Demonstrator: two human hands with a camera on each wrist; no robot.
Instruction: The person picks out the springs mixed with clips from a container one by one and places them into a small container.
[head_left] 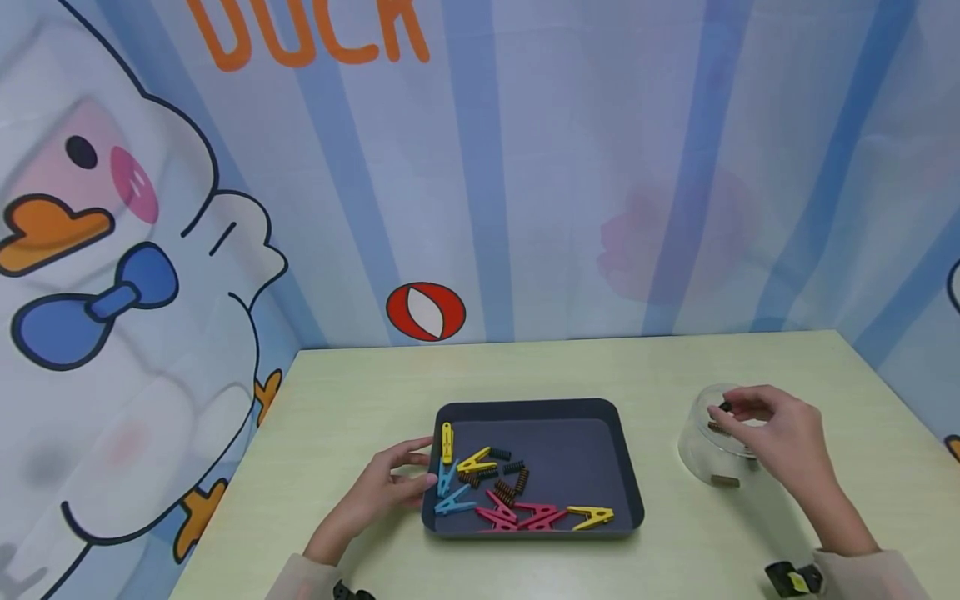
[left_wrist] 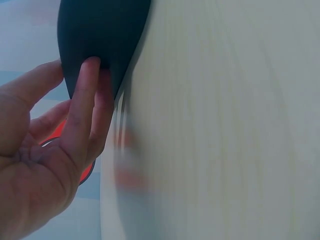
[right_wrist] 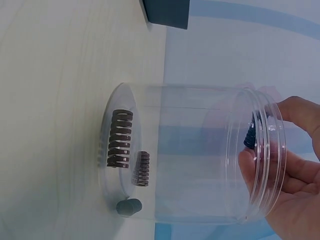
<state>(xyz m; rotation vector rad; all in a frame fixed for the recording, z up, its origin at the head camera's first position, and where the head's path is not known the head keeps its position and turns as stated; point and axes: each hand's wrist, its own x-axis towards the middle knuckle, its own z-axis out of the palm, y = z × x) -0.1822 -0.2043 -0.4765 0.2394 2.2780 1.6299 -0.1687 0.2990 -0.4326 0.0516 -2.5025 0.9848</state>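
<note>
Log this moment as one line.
right hand: pinches dark coiled spring at mouth of clear cylindrical plastic jar | left hand: touches dark grey rectangular tray

This looks like a small tabletop work booth; whether it stands in a home, lab or office cannot be told. A creased, light-blue fabric backdrop [head_left: 555,183] with darker stripes, printed with a large white cartoon duck [head_left: 180,333], orange lettering [head_left: 352,56] and a red-and-white ball [head_left: 426,312], encloses a pale wood-grain table [head_left: 360,392] bearing a shallow dark-grey rectangular tray [head_left: 577,458].
</note>
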